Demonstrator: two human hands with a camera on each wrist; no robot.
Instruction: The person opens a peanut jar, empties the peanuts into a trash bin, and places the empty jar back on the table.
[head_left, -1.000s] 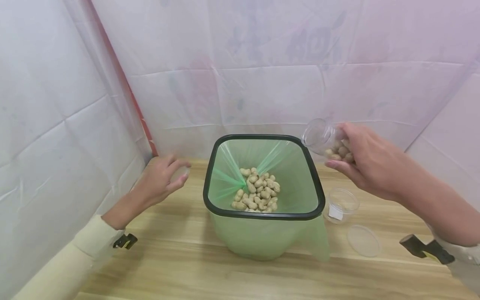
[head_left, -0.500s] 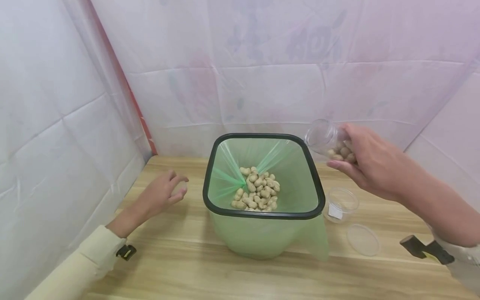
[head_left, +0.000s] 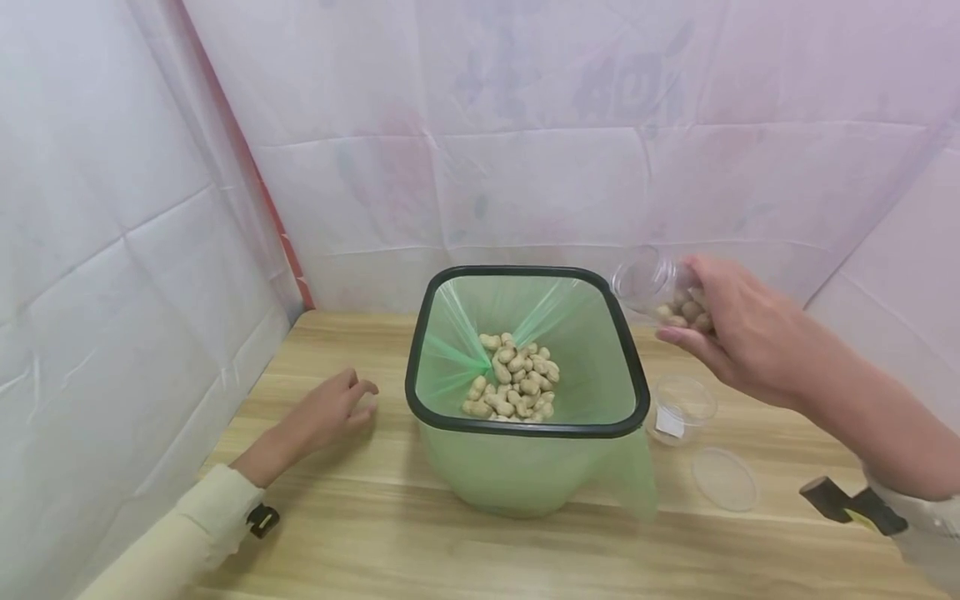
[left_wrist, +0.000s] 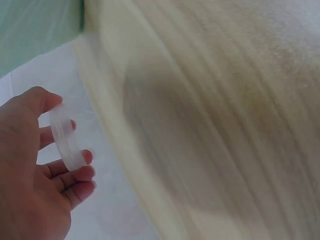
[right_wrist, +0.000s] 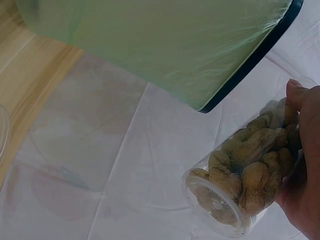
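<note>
The right hand grips a clear plastic jar holding peanuts in the shell, fingers and thumb curled round its body. The jar lies tilted on its side, its open mouth turned toward 9 o'clock, just outside the rim of the bin at about 2 o'clock. In the right wrist view the jar shows its mouth toward the lens, with nuts packed against the wall and none leaving it; the green liner and black rim fill the upper field.

The bin is a square container with a black rim and a pale green bag liner; a heap of peanuts lies on its floor. It stands on a wooden table.

The left hand is low over the table at 9 o'clock from the bin, fingers loosely curled. The left wrist view shows that this hand pinches a clear round lid edge-on between thumb and fingertips; the table in that view is blurred.

At 4 o'clock from the bin stand a second, empty clear jar bearing a white label and, nearer the viewer, a flat clear lid, apart from one another.

Compared with the frame one second earlier: the left hand has drawn back toward the viewer and lower, away from the far table corner. The right hand and its jar have sunk slightly, with the tilt nearly unchanged. The heap in the bin looks the same.
</note>
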